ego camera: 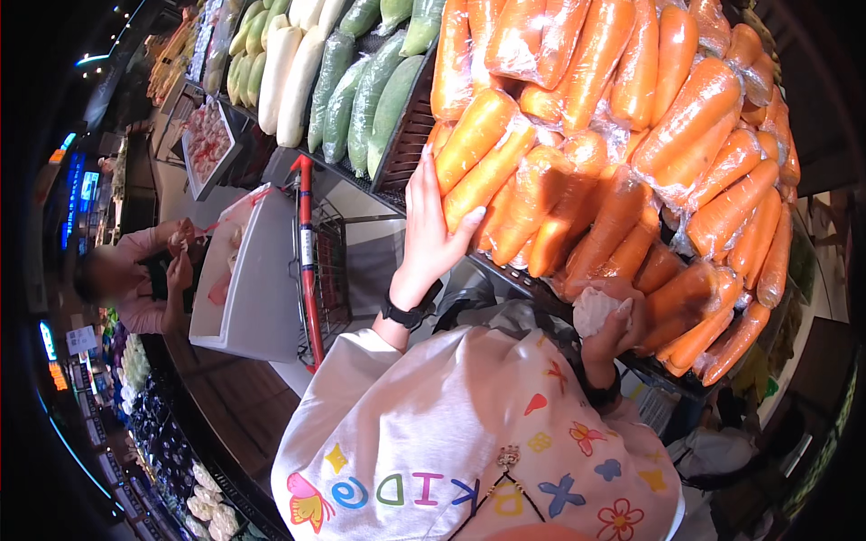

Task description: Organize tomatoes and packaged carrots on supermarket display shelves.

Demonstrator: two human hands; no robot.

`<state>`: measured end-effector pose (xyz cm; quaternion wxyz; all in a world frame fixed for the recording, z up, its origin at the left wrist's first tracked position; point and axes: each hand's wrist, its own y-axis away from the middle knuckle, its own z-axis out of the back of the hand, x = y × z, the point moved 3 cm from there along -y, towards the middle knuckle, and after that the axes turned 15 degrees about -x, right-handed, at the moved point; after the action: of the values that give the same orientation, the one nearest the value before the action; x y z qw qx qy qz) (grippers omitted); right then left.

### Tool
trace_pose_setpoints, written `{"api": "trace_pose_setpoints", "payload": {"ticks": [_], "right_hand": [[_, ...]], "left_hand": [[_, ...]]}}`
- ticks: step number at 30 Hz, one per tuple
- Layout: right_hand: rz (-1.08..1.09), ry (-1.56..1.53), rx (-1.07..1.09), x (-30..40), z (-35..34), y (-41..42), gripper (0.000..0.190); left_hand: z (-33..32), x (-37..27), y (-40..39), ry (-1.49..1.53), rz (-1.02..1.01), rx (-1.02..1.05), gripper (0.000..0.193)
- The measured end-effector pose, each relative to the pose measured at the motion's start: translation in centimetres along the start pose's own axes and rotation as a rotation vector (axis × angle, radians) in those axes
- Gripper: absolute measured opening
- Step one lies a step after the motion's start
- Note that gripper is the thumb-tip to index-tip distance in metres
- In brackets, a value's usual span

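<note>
My left hand (pixel 433 216) grips the near end of a film-wrapped pack of carrots (pixel 484 155) at the left edge of the carrot heap. The thumb lies on one side of the pack and the fingers on the other. Close to my body, my right hand (pixel 617 323) holds a crumpled whitish tissue or cloth (pixel 595 311) beside the front of the heap. Many more wrapped carrots (pixel 690 122) are piled in front of me, in a dark plastic crate (pixel 524 280) whose rim shows at the near side.
Wrapped green gourds (pixel 362 101) and white radishes (pixel 291 74) lie left of the crate. A red-handled shopping cart (pixel 306 250) and a white foam box (pixel 270 270) stand at left. Behind the box, a person (pixel 142 284) handles something small. Eggplants (pixel 159 433) fill a lower-left display.
</note>
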<state>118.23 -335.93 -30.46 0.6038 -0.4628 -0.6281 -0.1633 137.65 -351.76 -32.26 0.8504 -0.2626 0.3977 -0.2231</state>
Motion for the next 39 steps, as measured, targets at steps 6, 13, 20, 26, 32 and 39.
{"api": "trace_pose_setpoints", "payload": {"ticks": [6,13,20,26,32,39], "right_hand": [[0.028,0.005,0.006,-0.5,0.4,0.1,0.023],[0.053,-0.056,0.003,-0.5,-0.3,0.2,0.021],[0.082,-0.013,0.026,-0.4,-0.1,-0.1,0.021],[0.061,-0.037,0.037,-0.5,0.1,0.1,0.025],[0.075,0.011,0.059,-1.1,0.8,0.2,0.029],[0.059,0.067,0.1,-0.6,1.0,0.0,0.028]], "left_hand": [[-0.9,-0.4,0.2,-0.061,-0.051,-0.175,0.082],[-1.1,-0.4,0.2,-0.046,-0.039,-0.185,0.082],[-1.1,-0.3,0.3,-0.069,-0.059,-0.161,0.081],[-0.8,-0.6,0.1,-0.071,-0.031,-0.136,0.08],[0.8,-0.5,-2.0,0.136,0.08,0.04,0.068],[2.2,-2.7,-15.5,0.044,-0.3,0.213,0.068]]}}
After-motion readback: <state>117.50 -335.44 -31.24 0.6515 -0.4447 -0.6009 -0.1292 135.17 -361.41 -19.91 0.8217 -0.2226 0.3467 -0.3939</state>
